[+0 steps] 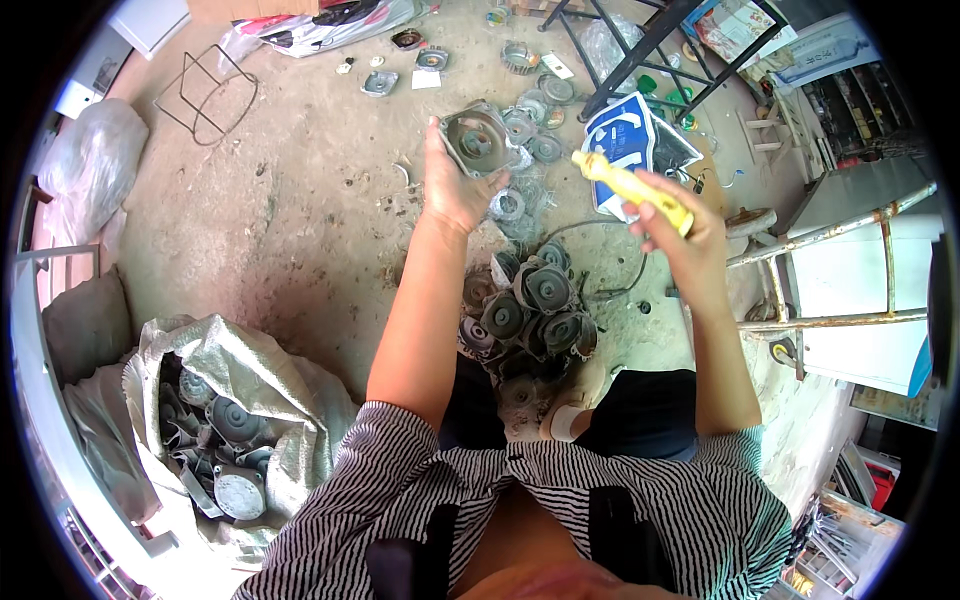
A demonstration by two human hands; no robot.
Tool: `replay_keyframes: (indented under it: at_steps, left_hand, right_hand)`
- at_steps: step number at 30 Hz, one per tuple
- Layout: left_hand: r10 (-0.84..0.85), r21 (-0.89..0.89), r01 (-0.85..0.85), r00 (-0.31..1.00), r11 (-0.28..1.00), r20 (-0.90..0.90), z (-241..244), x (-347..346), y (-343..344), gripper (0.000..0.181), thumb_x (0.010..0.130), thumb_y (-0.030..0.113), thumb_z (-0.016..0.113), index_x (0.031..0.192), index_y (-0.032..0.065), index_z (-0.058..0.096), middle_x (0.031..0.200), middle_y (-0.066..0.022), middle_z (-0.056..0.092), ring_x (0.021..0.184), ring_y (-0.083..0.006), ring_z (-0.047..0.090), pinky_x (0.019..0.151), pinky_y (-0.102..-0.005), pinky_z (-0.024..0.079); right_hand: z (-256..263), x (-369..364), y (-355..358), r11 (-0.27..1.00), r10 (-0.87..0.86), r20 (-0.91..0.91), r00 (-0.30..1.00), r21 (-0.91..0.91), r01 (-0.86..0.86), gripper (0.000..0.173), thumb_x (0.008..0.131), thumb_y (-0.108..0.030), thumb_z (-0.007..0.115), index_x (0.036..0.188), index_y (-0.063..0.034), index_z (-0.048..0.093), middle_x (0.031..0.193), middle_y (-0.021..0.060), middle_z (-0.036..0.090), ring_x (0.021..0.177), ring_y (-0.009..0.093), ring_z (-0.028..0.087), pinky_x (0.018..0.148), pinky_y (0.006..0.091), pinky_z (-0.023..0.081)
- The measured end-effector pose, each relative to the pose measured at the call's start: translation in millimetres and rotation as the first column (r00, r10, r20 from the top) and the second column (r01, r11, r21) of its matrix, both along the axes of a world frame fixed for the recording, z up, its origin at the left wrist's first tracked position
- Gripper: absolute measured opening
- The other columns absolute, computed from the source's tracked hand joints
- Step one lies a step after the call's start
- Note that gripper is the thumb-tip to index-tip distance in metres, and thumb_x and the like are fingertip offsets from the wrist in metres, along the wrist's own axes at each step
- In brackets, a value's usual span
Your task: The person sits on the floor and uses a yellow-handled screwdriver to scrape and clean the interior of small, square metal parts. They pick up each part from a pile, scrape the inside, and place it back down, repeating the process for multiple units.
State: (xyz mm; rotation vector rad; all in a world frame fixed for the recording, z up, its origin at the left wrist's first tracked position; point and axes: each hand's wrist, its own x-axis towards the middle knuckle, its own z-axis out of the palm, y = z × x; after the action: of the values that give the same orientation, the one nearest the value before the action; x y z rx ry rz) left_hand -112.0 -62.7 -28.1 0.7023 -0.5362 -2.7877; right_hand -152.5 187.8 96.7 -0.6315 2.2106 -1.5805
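My left hand (459, 184) grips a squarish cast-metal motor housing (477, 141) from below and the side, its hollow face turned up towards me. A round boss shows inside it. To the right, my right hand (686, 232) is closed around a long yellow tool handle (634, 187). Its narrower pale end points up and left, apart from the housing; which tool it is, I cannot tell. Between my legs lies a heap of round grey motor housings (540, 296). More round metal parts (536, 124) lie on the floor beyond my left hand.
At lower left, an open woven sack (292, 375) holds metal parts. A black metal stand (630, 64) rises at top right, near a blue printed bag (619, 146). A rusty tubular frame (832, 319) stands on the right. A wire frame (202, 97) lies upper left.
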Motion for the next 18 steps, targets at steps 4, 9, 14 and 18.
replay_keyframes:
  at_steps: [4,9,14,18]
  left_hand:
    - [0.001,-0.074,0.001,1.0,0.997,0.024,13,-1,15,0.066,0.098,0.071,0.029,0.128,0.02,0.058,0.127,-0.0022,0.06,0.119,-0.0231,0.052,0.106,-0.0506,0.036]
    - [0.05,-0.171,-0.046,0.998,0.984,0.022,22,0,27,0.064,0.1,0.069,0.029,0.129,0.0188,0.057,0.128,-0.004,0.06,0.12,-0.024,0.054,0.107,-0.051,0.035]
    - [0.117,-0.285,-0.111,0.993,0.952,0.004,19,-1,30,0.063,0.102,0.066,0.027,0.129,0.0165,0.055,0.129,-0.006,0.06,0.12,-0.024,0.056,0.108,-0.0502,0.037]
    - [0.139,-0.305,-0.143,0.99,0.942,-0.035,9,-6,32,0.063,0.103,0.064,0.025,0.13,0.0151,0.054,0.129,-0.0065,0.06,0.12,-0.0234,0.056,0.107,-0.0497,0.039]
  right_hand:
    - [-5,20,6,0.998,0.026,0.042,0.999,-0.06,-0.024,0.038,0.095,-0.01,0.069,0.131,-0.002,0.063,0.105,0.0095,0.073,0.084,0.008,0.067,0.07,0.0216,0.054]
    - [-19,21,12,0.996,0.044,-0.02,0.999,-0.073,-0.045,0.039,0.092,-0.011,0.072,0.13,-0.0025,0.065,0.099,0.0071,0.073,0.083,0.005,0.065,0.069,0.0227,0.053]
    - [-26,27,13,0.94,0.169,-0.343,0.924,0.338,-0.047,0.049,0.086,-0.013,0.073,0.133,-0.0082,0.059,0.085,0.014,0.07,0.075,0.021,0.069,0.065,0.0329,0.053]
    - [-29,31,12,0.92,0.248,-0.349,0.904,0.376,-0.107,0.048,0.091,-0.013,0.063,0.139,-0.0142,0.054,0.087,0.019,0.069,0.077,0.038,0.068,0.069,0.0418,0.054]
